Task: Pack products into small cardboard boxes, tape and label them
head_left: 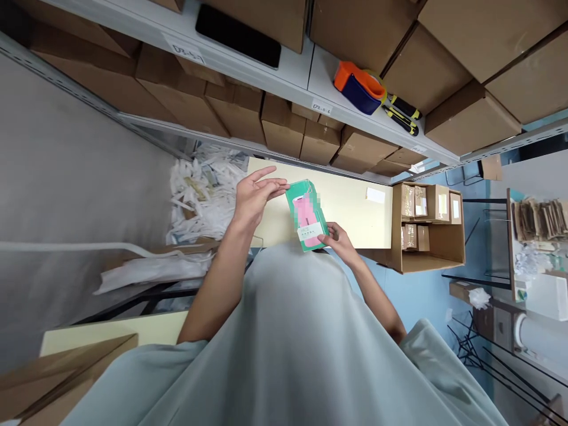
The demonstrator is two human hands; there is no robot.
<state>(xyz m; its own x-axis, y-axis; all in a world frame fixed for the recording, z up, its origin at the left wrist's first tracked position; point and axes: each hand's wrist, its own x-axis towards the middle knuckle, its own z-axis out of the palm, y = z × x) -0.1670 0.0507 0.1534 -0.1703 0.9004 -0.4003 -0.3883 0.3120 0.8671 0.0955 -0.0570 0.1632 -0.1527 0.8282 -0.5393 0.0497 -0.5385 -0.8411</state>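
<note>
A flat green retail box (315,207) with a pink item pictured on its front and a white band near its lower end is held tilted in front of my body, above the cream tabletop. My right hand (339,241) grips its lower right corner, thumb on the front face. At the upper left corner, my left hand (260,195) pinches with thumb and fingertips while one finger stretches out above. Whether it has the box edge itself or some thin wrapping is too small to tell. Part of the box front is pixelated.
A cardboard carton (430,263) with small boxes stands at the table's right end. White paper scraps (204,189) are heaped at the left. A shelf ahead carries cartons, a black phone-like slab (238,35), an orange-and-blue tape dispenser (360,89) and yellow-black cutters (402,115). A white label (376,195) lies on the table.
</note>
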